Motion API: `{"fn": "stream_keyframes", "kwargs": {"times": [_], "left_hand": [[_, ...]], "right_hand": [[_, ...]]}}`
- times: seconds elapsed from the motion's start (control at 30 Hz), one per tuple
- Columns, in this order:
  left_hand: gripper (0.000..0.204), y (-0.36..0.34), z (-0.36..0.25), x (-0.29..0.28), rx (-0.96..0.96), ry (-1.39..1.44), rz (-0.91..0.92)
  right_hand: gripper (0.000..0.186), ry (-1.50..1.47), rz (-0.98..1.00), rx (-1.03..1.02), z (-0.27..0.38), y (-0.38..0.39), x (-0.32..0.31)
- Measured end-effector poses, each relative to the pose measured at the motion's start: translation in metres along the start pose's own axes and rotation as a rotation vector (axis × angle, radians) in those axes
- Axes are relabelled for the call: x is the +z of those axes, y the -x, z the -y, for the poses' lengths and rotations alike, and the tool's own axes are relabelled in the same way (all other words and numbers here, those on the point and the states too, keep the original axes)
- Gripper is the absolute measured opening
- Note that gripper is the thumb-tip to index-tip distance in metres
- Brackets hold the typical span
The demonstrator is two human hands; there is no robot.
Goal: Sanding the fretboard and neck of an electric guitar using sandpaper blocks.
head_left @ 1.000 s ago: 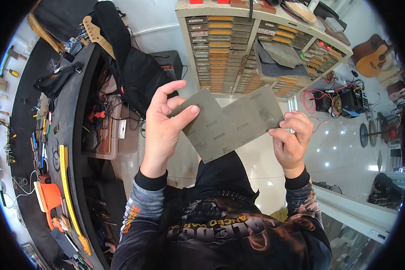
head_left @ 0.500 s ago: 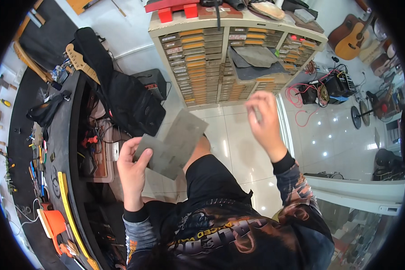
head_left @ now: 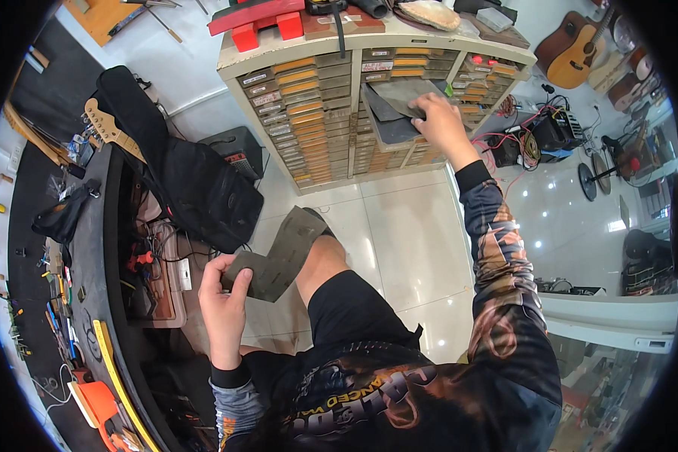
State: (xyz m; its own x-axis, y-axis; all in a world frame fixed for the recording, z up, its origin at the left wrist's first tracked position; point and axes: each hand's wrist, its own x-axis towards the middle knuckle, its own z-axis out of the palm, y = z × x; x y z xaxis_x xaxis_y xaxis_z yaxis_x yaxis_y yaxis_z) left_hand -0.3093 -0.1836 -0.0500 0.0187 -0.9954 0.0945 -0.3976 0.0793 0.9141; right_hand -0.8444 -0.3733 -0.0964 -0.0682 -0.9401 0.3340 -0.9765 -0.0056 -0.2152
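My left hand (head_left: 224, 305) pinches an L-shaped grey-green sheet of sandpaper (head_left: 279, 260) between thumb and fingers, held in front of my knee. Ahead and to the right, my right hand (head_left: 438, 124) reaches into an open drawer of the cabinet (head_left: 316, 124). Its thumb and fingers close on the edge of a grey sandpaper sheet (head_left: 396, 95), though the fingertips are partly hidden. Darker sheets (head_left: 395, 132) lie below that one in the drawer.
A black workbench (head_left: 90, 248) with pens, tools and an orange-handled tool (head_left: 94, 399) runs along my left. A black guitar bag (head_left: 196, 181) leans beside it, a guitar headstock (head_left: 102, 120) in front. Cables (head_left: 531, 147) lie on the floor at right, below a hanging acoustic guitar (head_left: 572, 56).
My right hand has moved forward from mid-air to the sheets in the drawer. My left hand still holds its sandpaper, now tilted differently. The view has shifted slightly.
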Motion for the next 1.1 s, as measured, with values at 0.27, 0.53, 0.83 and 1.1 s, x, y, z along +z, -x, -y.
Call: {"fn": "stream_keyframes", "kwargs": {"times": [0.27, 0.53, 0.83, 1.1], "left_hand": [[0.024, -0.008, 0.007, 0.018, 0.019, -0.056, 0.050], [0.027, -0.010, 0.013, 0.031, 0.014, -0.050, 0.072], [0.024, -0.006, 0.005, 0.038, 0.076, -0.126, 0.087], [0.015, -0.009, -0.010, 0.030, 0.179, -0.205, 0.168]], "right_hand": [[0.017, -0.009, -0.280, 0.084, -0.007, -0.011, -0.007], [0.022, -0.052, -0.235, -0.155, -0.010, 0.013, -0.019], [0.036, -0.069, -0.242, -0.394, 0.026, 0.060, -0.025], [0.021, -0.356, -0.452, -0.048, 0.032, 0.070, -0.064]]}}
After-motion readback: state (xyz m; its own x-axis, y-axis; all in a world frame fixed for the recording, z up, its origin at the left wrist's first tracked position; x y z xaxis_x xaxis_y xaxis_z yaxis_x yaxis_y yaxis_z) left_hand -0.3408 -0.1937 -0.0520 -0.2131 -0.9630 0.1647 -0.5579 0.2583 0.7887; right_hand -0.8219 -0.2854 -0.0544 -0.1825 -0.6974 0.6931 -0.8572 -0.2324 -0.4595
